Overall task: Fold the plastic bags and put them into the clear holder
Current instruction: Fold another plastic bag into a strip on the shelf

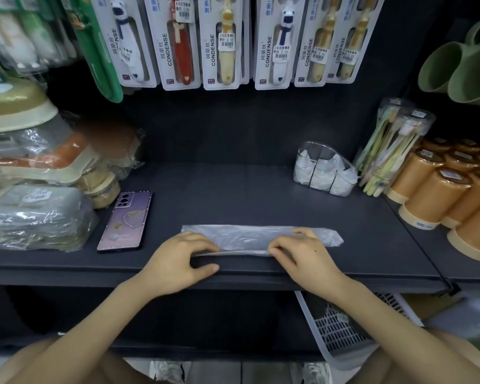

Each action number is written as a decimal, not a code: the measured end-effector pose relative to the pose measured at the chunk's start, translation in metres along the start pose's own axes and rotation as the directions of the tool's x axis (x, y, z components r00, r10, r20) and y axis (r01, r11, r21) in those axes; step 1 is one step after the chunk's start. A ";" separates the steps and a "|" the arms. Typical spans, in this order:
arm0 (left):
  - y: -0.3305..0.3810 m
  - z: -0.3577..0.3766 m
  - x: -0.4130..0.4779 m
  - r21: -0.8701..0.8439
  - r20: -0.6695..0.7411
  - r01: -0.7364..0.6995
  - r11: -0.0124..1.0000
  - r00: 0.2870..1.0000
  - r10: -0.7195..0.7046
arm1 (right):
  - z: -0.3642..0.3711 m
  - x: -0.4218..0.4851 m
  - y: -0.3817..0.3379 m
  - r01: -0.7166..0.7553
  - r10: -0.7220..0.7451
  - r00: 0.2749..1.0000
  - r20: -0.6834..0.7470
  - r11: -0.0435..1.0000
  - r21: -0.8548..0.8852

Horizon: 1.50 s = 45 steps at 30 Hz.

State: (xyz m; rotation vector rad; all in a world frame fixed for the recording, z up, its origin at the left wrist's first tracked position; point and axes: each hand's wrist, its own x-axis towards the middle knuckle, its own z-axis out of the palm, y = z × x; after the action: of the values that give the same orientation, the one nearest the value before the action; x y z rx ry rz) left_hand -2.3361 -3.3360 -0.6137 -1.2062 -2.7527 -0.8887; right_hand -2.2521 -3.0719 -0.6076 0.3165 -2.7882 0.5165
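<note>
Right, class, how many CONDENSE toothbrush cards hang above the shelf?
6 toothbrush cards hang in a row: three left of the gap, three right. Others may hang hidden behind them.

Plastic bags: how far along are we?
Done: folded bags sit in the clear holder. In hand: one bag, flattened to a long strip on the shelf; left hand and right hand grip its near edge. Left: finish folding it, then put it in the holder.

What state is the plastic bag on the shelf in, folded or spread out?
Partly folded: the plastic bag lies as a long narrow strip on the shelf, left hand and right hand lifting its near edge.
</note>
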 end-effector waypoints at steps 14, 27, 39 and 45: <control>0.002 -0.005 0.012 -0.601 -0.074 0.408 0.687 0.827 -0.557 | -0.021 0.036 0.008 -0.435 0.352 0.898 0.264 0.795 0.422; 0.022 0.007 0.015 0.183 -0.486 0.290 0.939 0.857 -0.170 | -0.008 0.063 0.005 -0.535 0.490 0.812 0.316 0.842 0.070; 0.053 0.047 0.030 0.473 -0.031 0.168 0.865 0.984 -0.174 | -0.005 0.066 0.002 -0.502 0.471 0.821 0.321 0.865 0.013; 0.030 0.041 0.033 0.442 0.010 0.437 0.783 0.871 -0.492 | -0.004 0.064 0.005 -0.489 0.457 0.831 0.318 0.872 0.027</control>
State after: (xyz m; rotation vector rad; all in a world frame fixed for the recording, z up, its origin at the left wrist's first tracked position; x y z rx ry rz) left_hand -2.3302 -3.2766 -0.6256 -0.5247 -3.1686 -0.1681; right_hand -2.3122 -3.0766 -0.5855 -0.3253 -3.1487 0.7906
